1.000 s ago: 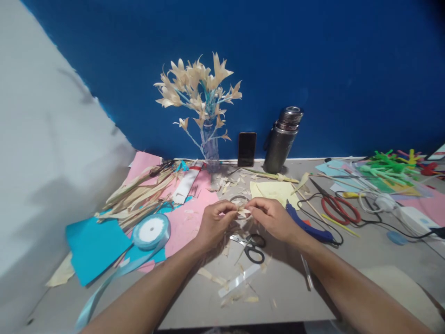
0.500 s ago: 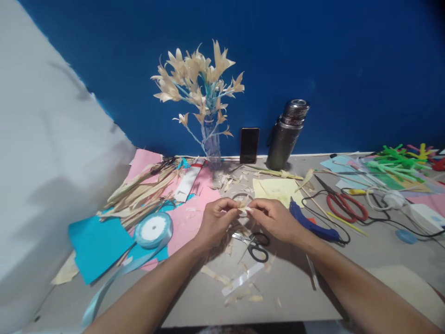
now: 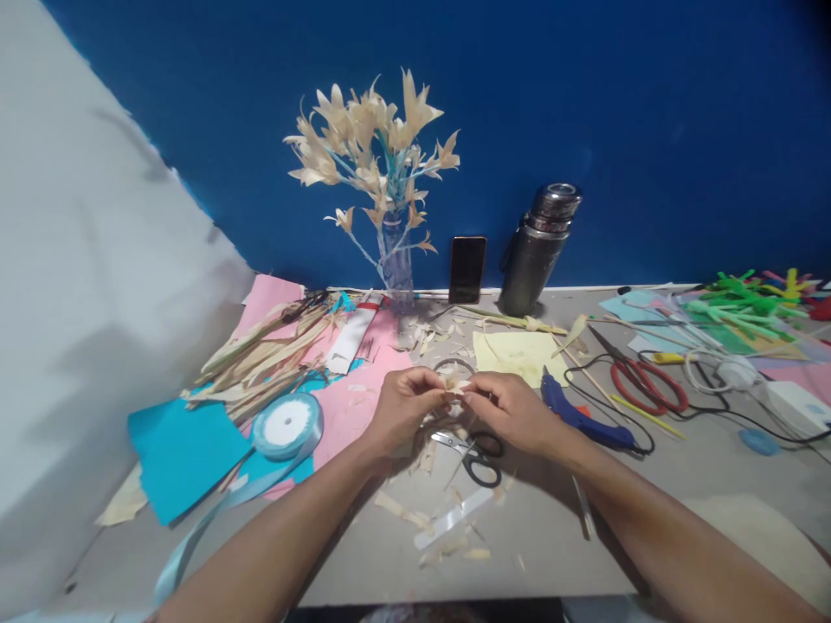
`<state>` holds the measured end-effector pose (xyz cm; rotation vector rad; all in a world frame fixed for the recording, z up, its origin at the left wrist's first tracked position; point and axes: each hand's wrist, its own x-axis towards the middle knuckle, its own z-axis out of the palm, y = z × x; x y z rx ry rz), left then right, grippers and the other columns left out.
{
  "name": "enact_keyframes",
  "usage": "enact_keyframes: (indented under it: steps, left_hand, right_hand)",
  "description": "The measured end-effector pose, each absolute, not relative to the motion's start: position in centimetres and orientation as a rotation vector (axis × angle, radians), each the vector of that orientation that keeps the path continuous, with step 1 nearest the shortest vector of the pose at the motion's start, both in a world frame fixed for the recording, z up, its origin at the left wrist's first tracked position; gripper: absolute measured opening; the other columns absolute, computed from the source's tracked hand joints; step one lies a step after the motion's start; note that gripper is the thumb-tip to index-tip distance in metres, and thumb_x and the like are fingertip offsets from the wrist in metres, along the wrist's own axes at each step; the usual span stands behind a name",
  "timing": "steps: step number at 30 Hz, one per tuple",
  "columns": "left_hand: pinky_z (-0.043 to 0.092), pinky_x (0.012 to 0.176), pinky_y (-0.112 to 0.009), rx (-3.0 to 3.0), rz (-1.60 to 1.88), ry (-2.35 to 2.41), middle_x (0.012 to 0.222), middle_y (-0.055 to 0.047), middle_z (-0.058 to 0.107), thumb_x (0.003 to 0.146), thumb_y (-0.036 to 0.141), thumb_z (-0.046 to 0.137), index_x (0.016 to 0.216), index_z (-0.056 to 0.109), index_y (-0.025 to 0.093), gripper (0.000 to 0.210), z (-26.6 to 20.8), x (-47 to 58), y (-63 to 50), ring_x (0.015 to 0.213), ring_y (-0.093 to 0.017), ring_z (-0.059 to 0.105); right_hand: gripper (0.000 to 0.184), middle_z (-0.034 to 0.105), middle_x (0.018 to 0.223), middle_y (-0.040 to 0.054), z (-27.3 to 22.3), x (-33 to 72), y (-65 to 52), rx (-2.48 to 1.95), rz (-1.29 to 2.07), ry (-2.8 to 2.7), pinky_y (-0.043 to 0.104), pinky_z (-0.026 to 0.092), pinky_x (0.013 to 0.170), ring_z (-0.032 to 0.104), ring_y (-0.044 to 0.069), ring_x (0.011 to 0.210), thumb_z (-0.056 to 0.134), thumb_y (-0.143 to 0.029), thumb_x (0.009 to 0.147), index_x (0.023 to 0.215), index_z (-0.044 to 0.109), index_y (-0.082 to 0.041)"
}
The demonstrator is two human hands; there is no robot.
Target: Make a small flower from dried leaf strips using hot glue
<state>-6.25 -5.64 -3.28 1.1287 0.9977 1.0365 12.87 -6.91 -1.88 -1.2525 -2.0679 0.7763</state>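
A blue wall (image 3: 616, 130) stands behind a cluttered grey table (image 3: 538, 562), with a paler wall (image 3: 78, 260) at the left. Over the table's middle, a small pale piece (image 3: 454, 387) that looks like dried husk is between the person's two hands, its exact shape partly hidden by the fingers. The left hand (image 3: 402, 411) grips it between thumb and fingers from one side, and the right hand (image 3: 510, 411) pinches it from the other, the fingertips of the two hands close together. Just beyond the fingers shows the rim of a round object (image 3: 453, 363), with pale scraps (image 3: 441, 333) scattered behind it. On the near side of the hands lie black-handled scissors (image 3: 466, 447), and nearer still a clear strip (image 3: 454, 519) among more scraps. Beside the right hand are a yellow sheet (image 3: 519, 355) and a blue glue gun (image 3: 584, 421); farther right lie red-handled scissors (image 3: 638, 372), and beyond them a pile of green fuzzy stems (image 3: 740, 311). To the left, a spool of light-blue ribbon (image 3: 282, 428) lies near pink paper (image 3: 351, 402) and a bundle of dried strips (image 3: 266, 355). At the back, a clear vase (image 3: 398, 268) holds cream flowers (image 3: 363, 130), and a phone (image 3: 467, 270) stands between it and a dark metal flask (image 3: 536, 260).
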Motion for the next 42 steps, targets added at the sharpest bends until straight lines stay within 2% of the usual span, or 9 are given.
enact_keyframes:
  steps: [6,13,18,25,32,39,42]
  left_hand:
    - [0.048,0.053,-0.021,1.101,1.029,1.006,0.056,-0.002,0.066,0.065,0.02,0.081,0.065,0.067,0.013,0.016,-3.0,-6.1,-5.8,0.053,-0.012,0.061]
    - [0.053,0.06,-0.025,0.993,0.977,0.97,0.062,-0.003,0.068,0.066,0.024,0.083,0.072,0.069,0.013,0.018,-3.1,-5.9,-5.8,0.059,-0.014,0.063]
    - [0.048,0.053,-0.022,1.002,1.002,0.989,0.057,-0.002,0.064,0.064,0.031,0.086,0.066,0.066,0.014,0.026,-3.0,-5.8,-5.9,0.055,-0.013,0.061]
    - [0.049,0.052,-0.023,0.934,0.966,0.958,0.056,-0.001,0.064,0.058,0.027,0.088,0.068,0.067,0.013,0.028,-2.7,-5.6,-6.2,0.05,-0.011,0.058]
    - [0.049,0.05,-0.025,0.885,0.916,0.997,0.055,-0.003,0.066,0.055,0.023,0.089,0.06,0.063,0.013,0.028,-2.5,-5.6,-6.2,0.047,-0.013,0.06]
    - [0.05,0.053,-0.025,0.974,0.931,1.016,0.055,-0.003,0.066,0.06,0.026,0.086,0.064,0.065,0.013,0.025,-2.6,-5.4,-6.3,0.05,-0.014,0.062]
    - [0.048,0.052,-0.023,0.979,0.945,1.006,0.055,-0.001,0.064,0.058,0.021,0.084,0.063,0.064,0.013,0.022,-2.9,-5.3,-6.2,0.05,-0.012,0.06]
  right_hand:
    - [0.019,0.068,0.075,0.0009,-1.7,12.8,-7.0,-1.232,0.777,-2.084,0.025,0.038,0.066,0.059,0.015,0.07,0.053,-0.018,0.091,0.079,0.067,-0.019]
    - [0.012,0.073,0.082,0.0008,-1.9,12.8,-6.9,-1.313,0.791,-1.965,0.025,0.041,0.065,0.063,0.016,0.072,0.058,-0.021,0.089,0.086,0.07,-0.02]
    - [0.012,0.072,0.078,0.0001,-2.2,12.8,-6.8,-1.329,0.808,-1.919,0.025,0.042,0.062,0.061,0.015,0.066,0.058,-0.023,0.088,0.084,0.07,-0.02]
    - [0.012,0.07,0.074,0.0004,-1.5,12.6,-7.0,-1.319,0.902,-1.819,0.025,0.043,0.06,0.06,0.015,0.065,0.058,-0.024,0.085,0.081,0.068,-0.019]
    - [0.013,0.07,0.074,0.0003,-1.3,12.6,-7.1,-1.298,0.928,-1.833,0.025,0.044,0.064,0.061,0.015,0.067,0.058,-0.024,0.086,0.081,0.068,-0.018]
    - [0.011,0.068,0.072,0.0004,-1.1,12.8,-7.0,-1.274,1.081,-1.713,0.025,0.043,0.059,0.058,0.014,0.063,0.06,-0.026,0.083,0.081,0.068,-0.018]
    - [0.021,0.069,0.077,0.0029,-0.8,13.3,-7.0,-1.172,1.191,-1.622,0.025,0.042,0.057,0.057,0.013,0.061,0.055,-0.033,0.089,0.084,0.068,-0.017]
